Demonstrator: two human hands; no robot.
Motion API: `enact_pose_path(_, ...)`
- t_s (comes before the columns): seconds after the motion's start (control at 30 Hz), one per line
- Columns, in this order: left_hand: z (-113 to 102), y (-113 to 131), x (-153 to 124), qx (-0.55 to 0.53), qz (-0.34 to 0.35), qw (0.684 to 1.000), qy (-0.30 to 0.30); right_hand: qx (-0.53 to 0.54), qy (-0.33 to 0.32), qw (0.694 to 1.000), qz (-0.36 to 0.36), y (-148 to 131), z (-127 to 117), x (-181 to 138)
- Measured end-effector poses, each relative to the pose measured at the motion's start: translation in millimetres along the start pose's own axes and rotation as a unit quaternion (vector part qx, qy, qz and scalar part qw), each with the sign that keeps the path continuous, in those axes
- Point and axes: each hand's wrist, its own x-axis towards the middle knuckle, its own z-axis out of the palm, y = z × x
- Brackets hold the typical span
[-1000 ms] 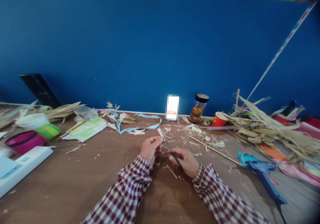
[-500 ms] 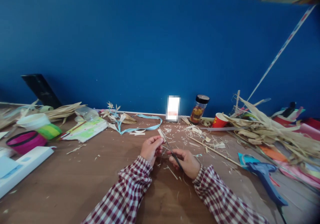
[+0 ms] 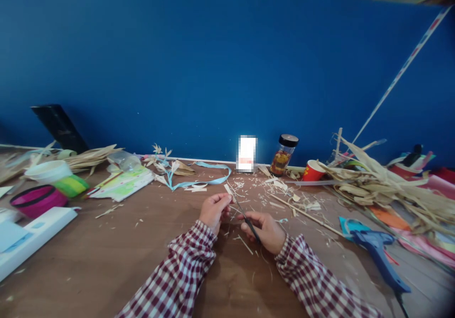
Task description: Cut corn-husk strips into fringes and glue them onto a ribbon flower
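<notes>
Just below the frame's centre, your left hand (image 3: pixel 213 211) keeps its grip pinched on a pale strip (image 3: pixel 228 189) while your right hand (image 3: pixel 267 231) grasps what look like dark scissors (image 3: pixel 250 226), pointed so near that pinch that a slip could nick a finger

Pale cut slivers (image 3: pixel 280 184) litter the brown worktop (image 3: pixel 142 251) from its middle toward 1 o'clock, with a thin stick (image 3: pixel 307 214) slanting among the outermost ones. A long white box (image 3: pixel 42 235) lies at 9 o'clock, a magenta container (image 3: pixel 37 204) at 10 and a light-blue ribbon (image 3: pixel 213 182) near 12. A black-lidded jar (image 3: pixel 280 160) stands at 1, dry husks (image 3: pixel 380 184) heap at 2, and a blue glue gun (image 3: pixel 384 261) rests past 3.
</notes>
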Motion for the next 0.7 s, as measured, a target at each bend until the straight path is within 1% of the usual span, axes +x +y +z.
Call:
enact_pose_path(0.47,3.4,-1.2,-1.9,0.003,-0.009,1.0,-0.015,0.01,-0.003,1.0,-0.009,-0.9,-0.4,-1.6)
enact_pose_path(0.7,3.4,-1.4,-2.4,0.008,-0.005,1.0,-0.017,-0.004,0.003,1.0,-0.007,-3.3,0.0,-0.9)
